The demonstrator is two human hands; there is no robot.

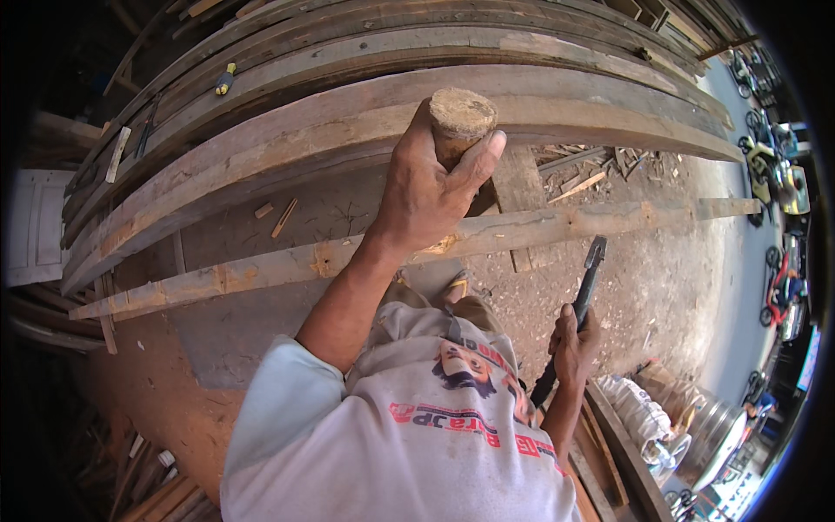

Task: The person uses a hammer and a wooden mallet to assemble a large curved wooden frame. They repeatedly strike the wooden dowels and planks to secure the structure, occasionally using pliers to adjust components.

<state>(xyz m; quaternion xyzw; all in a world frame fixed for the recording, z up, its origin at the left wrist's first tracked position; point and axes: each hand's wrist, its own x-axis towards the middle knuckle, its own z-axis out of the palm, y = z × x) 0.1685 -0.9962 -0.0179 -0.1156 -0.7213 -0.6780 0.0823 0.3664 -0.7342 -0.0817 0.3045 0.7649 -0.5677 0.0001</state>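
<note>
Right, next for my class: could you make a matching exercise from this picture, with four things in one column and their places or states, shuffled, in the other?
Column one
1. Left hand
2. Right hand
3. Yellow-and-black object
4. White panelled board

Column two
A. At the far left of the view
B. Gripping a long dark tool
C. Lying on the wooden beams, upper left
D. Holding a round wooden piece, its flat end facing up

Right pairs: 1-D, 2-B, 3-C, 4-A
</note>
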